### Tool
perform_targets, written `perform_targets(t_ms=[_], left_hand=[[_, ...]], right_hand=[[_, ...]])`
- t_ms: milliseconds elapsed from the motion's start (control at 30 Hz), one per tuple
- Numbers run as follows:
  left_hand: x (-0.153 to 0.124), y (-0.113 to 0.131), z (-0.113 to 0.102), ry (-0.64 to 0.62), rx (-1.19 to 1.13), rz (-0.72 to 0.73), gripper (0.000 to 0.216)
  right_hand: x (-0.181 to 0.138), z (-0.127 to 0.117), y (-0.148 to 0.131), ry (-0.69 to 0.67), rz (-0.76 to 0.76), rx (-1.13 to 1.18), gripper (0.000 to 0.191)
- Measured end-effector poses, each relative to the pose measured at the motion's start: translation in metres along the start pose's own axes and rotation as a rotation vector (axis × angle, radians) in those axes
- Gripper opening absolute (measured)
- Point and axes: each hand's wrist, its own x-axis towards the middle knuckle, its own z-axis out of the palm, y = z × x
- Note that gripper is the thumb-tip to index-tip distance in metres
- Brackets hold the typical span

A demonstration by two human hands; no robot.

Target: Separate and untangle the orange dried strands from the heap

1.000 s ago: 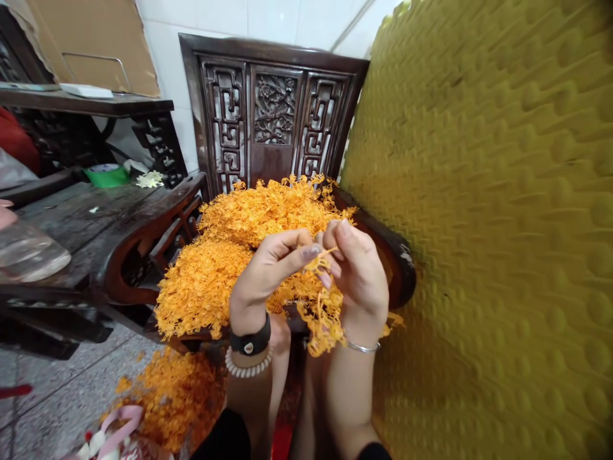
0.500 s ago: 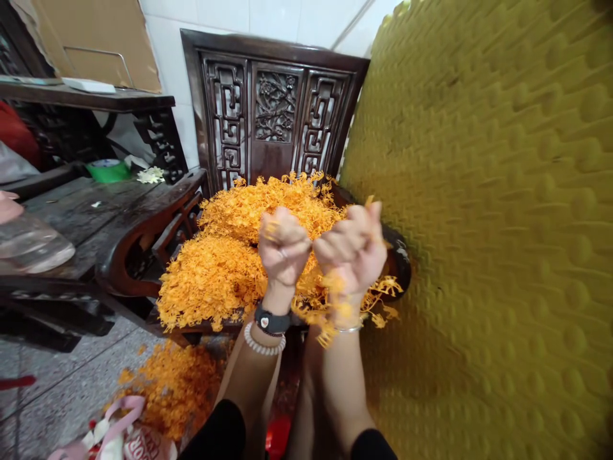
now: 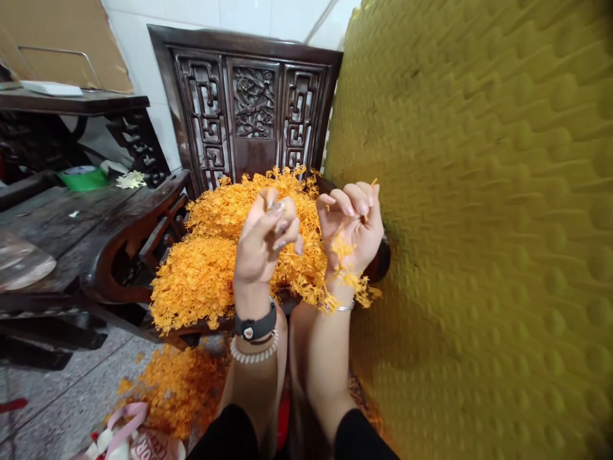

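Observation:
My left hand point(image 3: 265, 237), with a dark band and a white coil on its wrist, is raised in front of a heap of small orange artificial flower pieces point(image 3: 198, 278). Its thumb and fingers are curled together, and I cannot make out what, if anything, they hold. Beside it, my right hand point(image 3: 352, 223) is turned palm toward me with its fingers bent over. An orange plastic flower sprig point(image 3: 347, 271) hangs from this hand across the palm and over the silver bracelet. A thin orange tip sticks out above its fingers.
The heap lies on a dark carved wooden chair point(image 3: 256, 150). A yellow textured mat point(image 3: 460, 211) stands close on the right. More orange pieces point(image 3: 179, 390) lie on the floor near a pink-handled bag point(image 3: 127, 418). Green tape point(image 3: 83, 179) rests on the left-hand wooden seat.
Both hands have gone from tight fists side by side to looser curls, slightly farther apart. The orange sprig still hangs at the right hand. The view has shifted slightly to the right.

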Motion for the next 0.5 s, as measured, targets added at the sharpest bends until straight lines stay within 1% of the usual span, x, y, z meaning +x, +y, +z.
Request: perform_targets(t_ms=[67, 167, 200, 233, 300, 333, 367, 433, 500], left_hand=[[-0.003, -0.001, 0.005, -0.1, 0.124, -0.014, 0.018], [-0.007, 0.0, 0.006, -0.266, 0.332, -0.006, 0.04], [-0.008, 0.001, 0.006, -0.283, 0.4, 0.035, 0.044], [-0.008, 0.003, 0.005, -0.273, 0.469, 0.101, 0.045], [-0.01, 0.01, 0.004, -0.251, 0.624, 0.246, 0.042], [-0.011, 0.013, 0.004, -0.266, 0.709, 0.287, 0.037], [-0.012, 0.017, 0.003, -0.303, 0.794, 0.292, 0.031], [-0.014, 0.02, 0.002, -0.385, 0.94, 0.225, 0.021], [-0.015, 0.02, 0.001, -0.384, 1.042, 0.168, 0.022]], right_hand=[[-0.001, 0.006, -0.004, 0.01, -0.009, 0.006, 0.04], [-0.007, 0.014, -0.011, 0.06, -0.028, -0.076, 0.038], [-0.01, 0.016, -0.013, 0.086, -0.049, -0.135, 0.038], [-0.012, 0.018, -0.015, 0.115, -0.08, -0.207, 0.037], [-0.016, 0.02, -0.017, 0.172, -0.154, -0.352, 0.035], [-0.017, 0.021, -0.018, 0.195, -0.186, -0.411, 0.035], [-0.018, 0.021, -0.019, 0.214, -0.212, -0.454, 0.034], [-0.019, 0.02, -0.019, 0.229, -0.233, -0.501, 0.034], [-0.02, 0.019, -0.019, 0.215, -0.228, -0.508, 0.034]])
